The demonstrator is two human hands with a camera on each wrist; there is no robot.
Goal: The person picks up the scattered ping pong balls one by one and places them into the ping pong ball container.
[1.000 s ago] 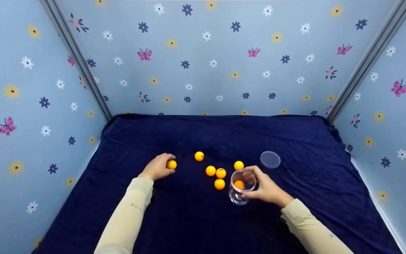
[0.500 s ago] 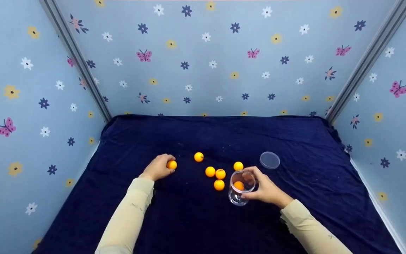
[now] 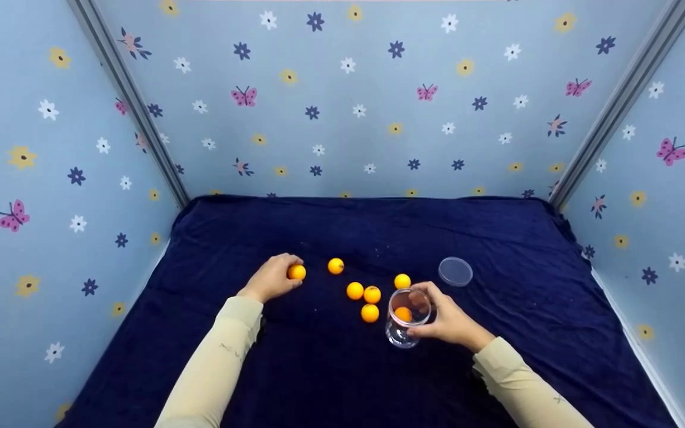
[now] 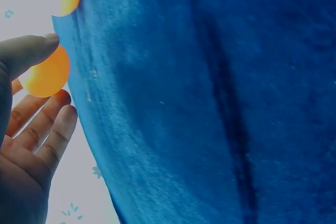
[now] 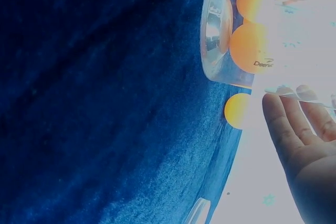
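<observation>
My left hand point(image 3: 270, 279) pinches an orange ping-pong ball point(image 3: 297, 272) between thumb and fingers, at the left of the dark blue cloth. In the left wrist view the held ball point(image 4: 48, 74) sits under the thumb, and the other fingers are spread below. My right hand point(image 3: 452, 318) grips a clear jar point(image 3: 401, 337) around its upper side; its open mouth faces up. Inside the jar shows an orange ball point(image 3: 402, 314). Through the jar's wall in the right wrist view, a printed ball point(image 5: 251, 48) shows below another orange one.
Several loose orange balls lie between the hands, among them a touching pair point(image 3: 363, 292), one ball point(image 3: 335, 266) farther back and one point(image 3: 402, 280) behind the jar. A clear round lid point(image 3: 455, 271) lies right of them. Flower-patterned walls point(image 3: 354, 119) enclose the cloth-covered surface point(image 3: 319, 368).
My left hand has shifted slightly right and away from me with the ball in its fingers. The right hand and the jar stay in place.
</observation>
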